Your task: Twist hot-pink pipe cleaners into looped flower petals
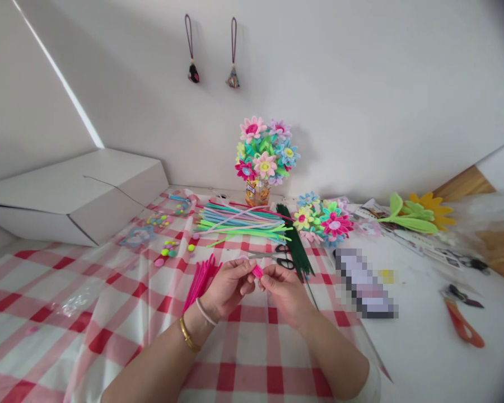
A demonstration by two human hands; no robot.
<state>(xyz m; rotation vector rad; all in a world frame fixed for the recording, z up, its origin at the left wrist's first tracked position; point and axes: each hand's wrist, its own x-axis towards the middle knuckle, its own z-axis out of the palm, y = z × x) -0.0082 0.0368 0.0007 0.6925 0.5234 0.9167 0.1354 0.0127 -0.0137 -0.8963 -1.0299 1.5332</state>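
Between my two hands is a small piece of folded hot-pink pipe cleaner (257, 272). The fingertips of my left hand (230, 286) pinch it from one side, and those of my right hand (289, 291) from the other. Fingers cover part of it, so its full shape is hidden. Loose hot-pink pipe cleaners (199, 284) lie just left of my left hand, partly behind the wrist. Black-handled scissors (283, 256) rest beyond my right hand. Farther back lies a pile of pastel pipe cleaners (241, 220), with dark green pipe cleaners (296, 243) beside it.
A jar (257, 193) of fuzzy flowers stands by the wall. More flowers (325, 221) lie to its right. Colored pom-poms (169, 249) sit at left on the checked cloth (121, 319), near a white box (109, 196). A blurred-out phone-like object (365, 285) and orange-handled pliers (462, 322) lie at right.
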